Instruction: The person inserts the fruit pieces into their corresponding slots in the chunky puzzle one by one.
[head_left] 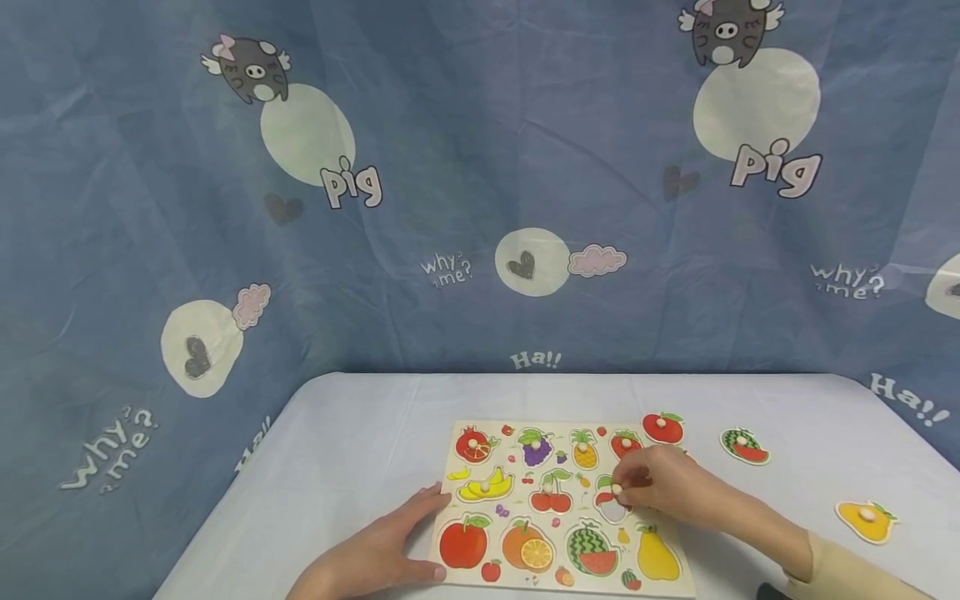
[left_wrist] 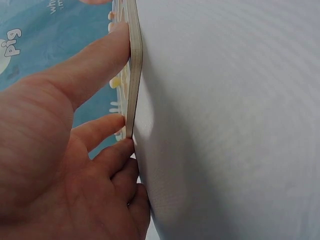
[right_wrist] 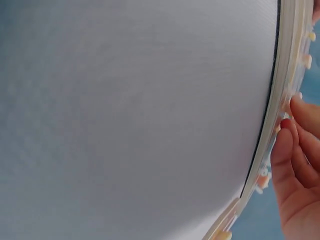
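A cream wooden fruit puzzle board [head_left: 517, 510] lies on the white table. My left hand [head_left: 375, 546] touches its left side, thumb near the lower corner and fingertips along the edge; in the left wrist view the thumb [left_wrist: 95, 62] lies against the board edge. My right hand [head_left: 667, 487] pinches the knob of a fruit puzzle piece [head_left: 604, 483] with a green leaf and red area, over the right part of the board. Knobbed pieces, such as bananas [head_left: 487, 485], grapes [head_left: 536, 450] and cherries [head_left: 551, 500], sit on the board.
Right of the board lie a loose watermelon piece [head_left: 745, 447] and a yellow fruit piece [head_left: 866, 522]. A red apple piece [head_left: 663, 428] lies at the board's far right corner. Below my right wrist, a red bit of another piece shows. A blue patterned cloth [head_left: 480, 167] hangs behind.
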